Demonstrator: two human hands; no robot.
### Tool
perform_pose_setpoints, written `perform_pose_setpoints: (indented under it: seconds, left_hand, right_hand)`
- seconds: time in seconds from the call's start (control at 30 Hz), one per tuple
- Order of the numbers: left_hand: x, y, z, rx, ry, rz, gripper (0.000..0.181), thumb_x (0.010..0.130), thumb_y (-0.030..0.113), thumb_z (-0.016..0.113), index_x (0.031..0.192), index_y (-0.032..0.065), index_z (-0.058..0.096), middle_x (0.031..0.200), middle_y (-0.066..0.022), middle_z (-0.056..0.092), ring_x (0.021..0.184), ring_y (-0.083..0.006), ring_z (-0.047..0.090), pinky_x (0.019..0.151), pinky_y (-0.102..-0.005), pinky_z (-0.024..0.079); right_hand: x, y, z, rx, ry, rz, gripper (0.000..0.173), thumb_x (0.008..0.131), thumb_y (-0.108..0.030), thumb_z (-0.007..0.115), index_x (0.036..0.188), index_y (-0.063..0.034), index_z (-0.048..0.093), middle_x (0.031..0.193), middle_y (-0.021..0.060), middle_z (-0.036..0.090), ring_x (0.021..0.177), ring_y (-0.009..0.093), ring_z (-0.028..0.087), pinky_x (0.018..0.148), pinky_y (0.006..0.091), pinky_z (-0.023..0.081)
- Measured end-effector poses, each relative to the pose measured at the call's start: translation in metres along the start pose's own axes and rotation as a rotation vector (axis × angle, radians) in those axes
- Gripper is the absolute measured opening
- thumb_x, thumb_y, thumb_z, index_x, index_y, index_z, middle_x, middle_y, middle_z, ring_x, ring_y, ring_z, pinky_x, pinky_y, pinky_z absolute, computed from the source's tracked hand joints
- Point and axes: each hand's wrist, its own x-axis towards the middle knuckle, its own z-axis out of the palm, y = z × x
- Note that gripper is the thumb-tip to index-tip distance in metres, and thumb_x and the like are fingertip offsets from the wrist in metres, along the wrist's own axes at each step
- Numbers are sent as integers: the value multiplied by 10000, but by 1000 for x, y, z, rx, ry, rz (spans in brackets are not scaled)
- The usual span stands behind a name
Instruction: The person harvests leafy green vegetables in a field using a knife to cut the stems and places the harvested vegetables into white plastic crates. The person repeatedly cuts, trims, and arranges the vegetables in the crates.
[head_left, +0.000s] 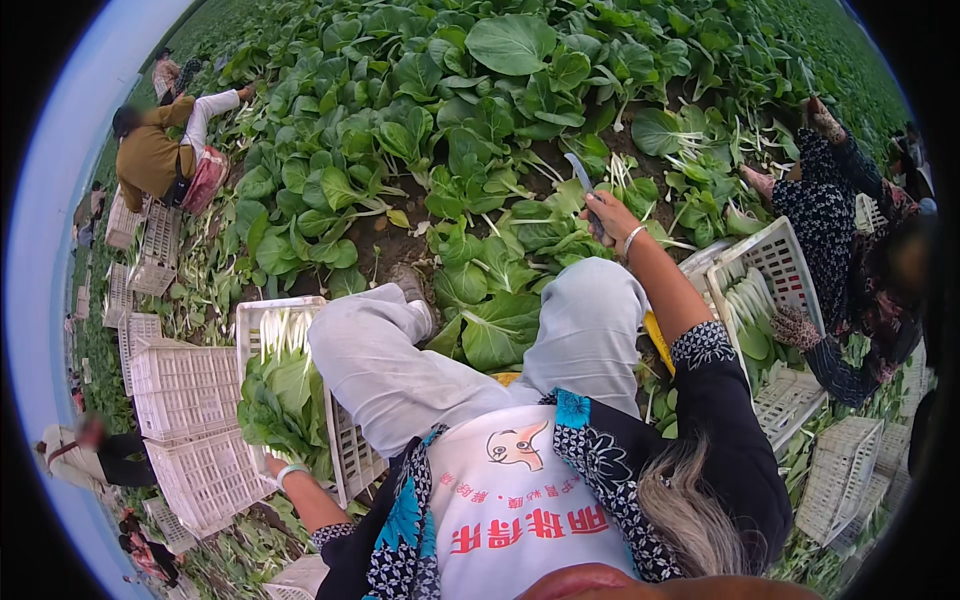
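My right hand (616, 220) grips the handle of a curved-blade harvesting knife (581, 174). The blade points up and away, over cut leafy greens (570, 225) resembling bok choy, which lie on the soil. To my left, my left hand (276, 465) is at the near end of a white plastic crate (244, 330). Leafy greens (281, 405) fill this crate, with several pale stems (285, 330) at its far end. Leaves cover part of my left hand, so its fingers and any hold are unclear. Between my knees lie broad cut leaves (499, 330).
Standing greens (450, 97) spread ahead. Stacked white crates (184, 390) are beyond my left crate. At right, a co-worker's gloved hand (796, 328) touches a crate of greens (780, 255); that person's other hand (825, 120) holds a knife (807, 79). Another person (154, 150) sits at far left.
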Motion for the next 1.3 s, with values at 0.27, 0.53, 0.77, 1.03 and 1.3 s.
perform_pose_setpoints:
  seconds: [0.27,0.53,0.77,1.03,1.3]
  left_hand:
    - [-106,89,171,298,-420,626,490,891,181,559,1331,10,428,1156,-89,560,1014,-169,547,870,-297,430]
    - [-324,-32,440,996,-1627,944,314,844,26,587,1156,-4,569,1119,-122,576,862,-170,618,769,-290,498]
    - [-380,-172,596,1792,-1708,1684,236,759,5,549,987,9,611,1446,-251,275,818,-372,649,774,-438,521]
    - [-352,-256,725,2676,-884,2394,337,891,92,448,1169,15,623,1303,-174,476,1167,-402,501,1032,-649,202]
    - [-270,-271,680,2231,-787,2725,330,894,105,441,1148,101,651,1051,-96,594,1110,-315,527,1004,-721,142]
  right_hand:
    - [124,63,-10,-120,61,152,345,955,-349,457,1214,-123,489,767,44,542,550,156,533,386,297,375]
    - [306,180,-63,-882,437,-398,421,945,-325,468,1308,-112,491,747,79,591,569,171,555,519,325,459]
    - [179,188,60,-625,-803,333,453,939,-343,481,1336,-124,488,793,127,654,536,200,593,578,335,513]
    - [201,109,-9,-842,-534,-15,448,925,-314,495,1303,-74,486,933,206,665,729,337,657,746,430,516]
    - [303,126,43,-843,-15,-198,380,948,-308,449,1220,-45,492,963,250,633,907,435,590,825,499,460]
